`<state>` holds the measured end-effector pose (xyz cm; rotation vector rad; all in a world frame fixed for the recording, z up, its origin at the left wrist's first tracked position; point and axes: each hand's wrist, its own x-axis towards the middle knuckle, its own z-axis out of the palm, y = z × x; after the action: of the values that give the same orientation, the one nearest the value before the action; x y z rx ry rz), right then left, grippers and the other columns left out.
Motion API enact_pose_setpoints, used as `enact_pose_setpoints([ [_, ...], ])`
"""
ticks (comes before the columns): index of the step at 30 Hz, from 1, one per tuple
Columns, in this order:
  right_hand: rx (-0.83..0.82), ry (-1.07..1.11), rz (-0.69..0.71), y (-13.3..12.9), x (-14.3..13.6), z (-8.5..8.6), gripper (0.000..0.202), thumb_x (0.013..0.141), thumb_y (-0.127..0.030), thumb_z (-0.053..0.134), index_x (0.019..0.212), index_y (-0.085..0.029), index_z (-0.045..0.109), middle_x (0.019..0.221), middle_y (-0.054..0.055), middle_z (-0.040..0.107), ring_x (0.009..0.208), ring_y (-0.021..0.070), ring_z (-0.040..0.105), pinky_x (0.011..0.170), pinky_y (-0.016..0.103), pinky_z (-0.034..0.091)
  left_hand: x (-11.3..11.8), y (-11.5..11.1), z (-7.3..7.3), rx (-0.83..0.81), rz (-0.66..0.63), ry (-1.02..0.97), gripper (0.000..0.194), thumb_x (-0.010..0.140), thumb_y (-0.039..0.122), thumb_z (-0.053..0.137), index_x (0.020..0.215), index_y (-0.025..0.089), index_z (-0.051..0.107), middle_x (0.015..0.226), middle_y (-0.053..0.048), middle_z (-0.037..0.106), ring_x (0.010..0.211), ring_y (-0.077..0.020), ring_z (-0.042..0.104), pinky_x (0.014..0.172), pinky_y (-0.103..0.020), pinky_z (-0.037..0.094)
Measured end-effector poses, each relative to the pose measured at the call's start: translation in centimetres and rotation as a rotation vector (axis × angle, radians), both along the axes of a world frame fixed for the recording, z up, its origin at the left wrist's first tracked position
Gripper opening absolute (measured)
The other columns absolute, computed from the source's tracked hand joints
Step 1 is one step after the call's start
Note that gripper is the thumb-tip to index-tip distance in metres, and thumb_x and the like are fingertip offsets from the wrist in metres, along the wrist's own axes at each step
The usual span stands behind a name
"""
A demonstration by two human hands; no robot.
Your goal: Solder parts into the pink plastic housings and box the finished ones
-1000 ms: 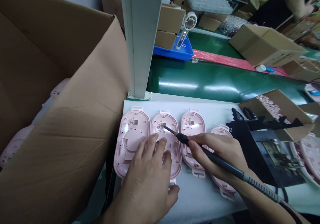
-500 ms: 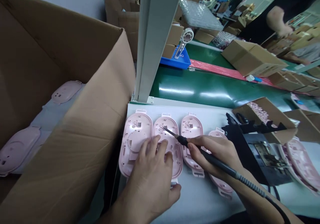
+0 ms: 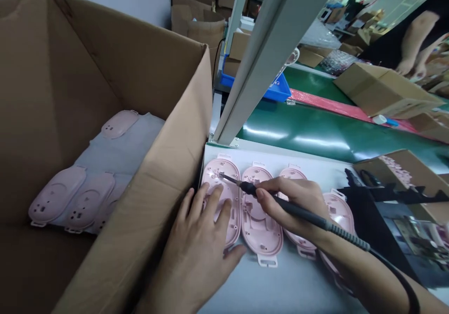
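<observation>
your left hand (image 3: 201, 239) lies spread flat on the leftmost pink shell (image 3: 221, 197) on the white surface (image 3: 280, 286), beside the cardboard box (image 3: 115, 117). your right hand (image 3: 294, 206) pinches the soldering iron (image 3: 280, 204), its tip touching that shell's top.

Two bare hands, bare forearms, both entering from bottom edge of view. Left hand (image 3: 201, 253): no glove, no ring, no watch, no sleeve visible up to frame edge; nails short, unpainted. Right hand (image 3: 298, 206): likewise ungloved, no ring or wristband; forearm bare to frame edge. Fingers (image 3: 210, 202) slender, nails trimmed, plain. No markings or tape on either.
</observation>
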<state>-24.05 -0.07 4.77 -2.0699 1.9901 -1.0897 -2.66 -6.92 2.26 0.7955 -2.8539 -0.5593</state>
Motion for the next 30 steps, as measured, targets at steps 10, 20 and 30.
enact_pose_setpoints([
  [10,0.028,0.024,0.017,0.1,0.1,0.0,0.004,0.093,-0.016,0.064,0.093,-0.018,0.067,0.073,-0.004,0.069,0.057,0.0034,0.062,0.053,0.015,0.045,0.0,0.0,-0.9,-0.009,0.013,0.038,0.057,0.084,0.044,0.066,0.136,0.021,0.062,0.151,-0.006,0.049,0.145,-0.0315,0.034,0.112,-0.054,0.045],
  [20,0.043,0.053,0.027,0.0,0.3,0.2,0.005,0.093,-0.016,0.063,0.093,-0.018,0.067,0.071,-0.003,0.068,0.057,0.0049,0.062,0.052,0.016,0.044,0.0,-0.1,-1.0,-0.07,0.012,0.09,0.056,0.079,0.039,0.069,0.13,0.018,0.066,0.146,-0.01,0.054,0.142,-0.0329,0.039,0.103,-0.053,0.054],
  [30,0.063,0.015,0.049,-0.9,0.4,0.9,0.01,0.093,-0.016,0.061,0.085,-0.016,0.066,0.065,-0.003,0.063,0.052,0.0038,0.057,0.049,0.015,0.041,-0.1,-0.1,-1.2,-0.098,0.03,0.072,0.054,0.08,0.04,0.067,0.131,0.022,0.065,0.147,-0.006,0.053,0.143,-0.0317,0.038,0.103,-0.051,0.054],
])
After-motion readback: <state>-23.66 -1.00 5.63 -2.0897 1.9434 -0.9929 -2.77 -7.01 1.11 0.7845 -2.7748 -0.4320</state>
